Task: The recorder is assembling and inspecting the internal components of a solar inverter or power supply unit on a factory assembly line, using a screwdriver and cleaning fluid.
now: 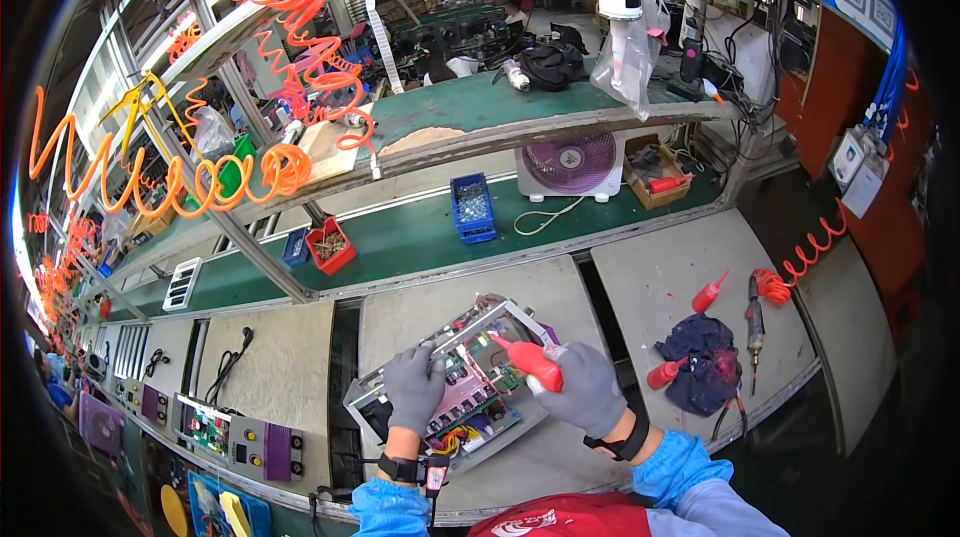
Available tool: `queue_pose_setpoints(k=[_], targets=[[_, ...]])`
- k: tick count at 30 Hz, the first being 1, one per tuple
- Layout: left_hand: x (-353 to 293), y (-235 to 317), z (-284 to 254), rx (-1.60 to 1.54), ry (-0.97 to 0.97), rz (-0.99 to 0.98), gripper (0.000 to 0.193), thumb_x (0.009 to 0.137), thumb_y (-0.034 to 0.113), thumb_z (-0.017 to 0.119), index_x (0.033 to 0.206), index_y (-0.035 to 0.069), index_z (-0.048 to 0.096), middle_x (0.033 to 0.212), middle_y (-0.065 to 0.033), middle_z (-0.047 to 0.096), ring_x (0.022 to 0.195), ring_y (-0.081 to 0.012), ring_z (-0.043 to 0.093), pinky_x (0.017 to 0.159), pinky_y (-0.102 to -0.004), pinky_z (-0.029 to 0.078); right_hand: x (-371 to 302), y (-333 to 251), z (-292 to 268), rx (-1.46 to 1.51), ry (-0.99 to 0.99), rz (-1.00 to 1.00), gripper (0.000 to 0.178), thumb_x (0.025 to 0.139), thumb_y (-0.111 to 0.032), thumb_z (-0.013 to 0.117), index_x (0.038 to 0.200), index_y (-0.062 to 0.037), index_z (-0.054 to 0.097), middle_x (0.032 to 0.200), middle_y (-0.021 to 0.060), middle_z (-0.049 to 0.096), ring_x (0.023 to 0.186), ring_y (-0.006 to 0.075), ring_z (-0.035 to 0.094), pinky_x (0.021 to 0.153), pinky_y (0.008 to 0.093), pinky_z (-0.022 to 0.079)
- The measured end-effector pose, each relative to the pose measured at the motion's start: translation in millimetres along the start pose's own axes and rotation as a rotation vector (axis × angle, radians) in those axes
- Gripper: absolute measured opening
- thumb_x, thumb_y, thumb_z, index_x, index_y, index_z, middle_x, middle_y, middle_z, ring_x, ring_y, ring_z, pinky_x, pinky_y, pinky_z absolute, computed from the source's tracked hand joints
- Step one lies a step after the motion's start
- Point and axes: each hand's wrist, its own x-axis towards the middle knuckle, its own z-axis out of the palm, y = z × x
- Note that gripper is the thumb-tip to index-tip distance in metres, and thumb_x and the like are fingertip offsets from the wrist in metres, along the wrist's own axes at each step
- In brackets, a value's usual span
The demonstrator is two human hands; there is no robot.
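Observation:
A metal device chassis (496, 453) without its cover lies tilted on the bench in front of me, with circuit boards, purple parts and yellow and red wires inside. My left hand (416, 387), in a grey glove, rests over its left side with the fingers stretched out. In my gloved right hand (585, 392) is a red squeeze bottle (538, 365). Its thin nozzle points left, over the green board at the far right part of the chassis. Whether the tip touches anything is too small to tell.
To the right lie two more red squeeze bottles (710, 293), a dark stained cloth (697, 362) and a power screwdriver (755, 322) on an orange coiled hose. More chassis (240, 442) stand at left. Beyond are a blue screw bin (472, 207), a red bin (330, 247) and a fan (568, 169).

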Motion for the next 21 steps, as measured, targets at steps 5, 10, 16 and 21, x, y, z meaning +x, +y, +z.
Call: queue_pose_setpoints(k=[5,10,16,21], targets=[[-1.4,0.0,1.7,0.017,0.018,0.021,0.029,0.080,0.024,0.064,0.106,0.010,0.067,0.093,-0.0117,0.066,0.089,-0.0317,0.061,0.081,-0.0445,0.046,3.5,-7.3,-6.7,-0.039,-0.023,0.017,0.043,0.067,-0.018,0.077,0.103,-0.0048,0.058,0.086,0.0120,0.061,0.073,0.0298,0.061,0.063,0.0401,0.050],[-2.9,1.3,-0.2,0.011,0.006,0.014,0.029,0.081,0.025,0.063,0.105,0.010,0.067,0.094,-0.0119,0.066,0.089,-0.0317,0.061,0.082,-0.0445,0.046,2.3,-6.9,-9.4,-0.056,-0.030,0.020,0.043,0.068,-0.017,0.079,0.103,-0.0036,0.057,0.087,0.0138,0.061,0.074,0.0309,0.061,0.065,0.0400,0.051],[-3.8,0.3,-0.5,0.028,0.002,0.017,0.029,0.081,0.026,0.062,0.106,0.011,0.067,0.093,-0.0115,0.066,0.088,-0.0317,0.061,0.081,-0.0441,0.046,1.7,-6.1,-7.9,-0.061,-0.030,0.014,0.043,0.068,-0.018,0.079,0.103,-0.0033,0.058,0.088,0.0142,0.061,0.076,0.0311,0.061,0.066,0.0407,0.051],[-3.4,0.1,-0.1,0.020,0.003,0.020,0.029,0.082,0.026,0.062,0.107,0.012,0.066,0.094,-0.0112,0.066,0.088,-0.0318,0.061,0.081,-0.0445,0.046,4.3,-12.4,-13.7,0.009,-0.035,0.022,0.043,0.068,-0.019,0.079,0.102,-0.0037,0.059,0.086,0.0136,0.062,0.073,0.0307,0.061,0.064,0.0398,0.051]])
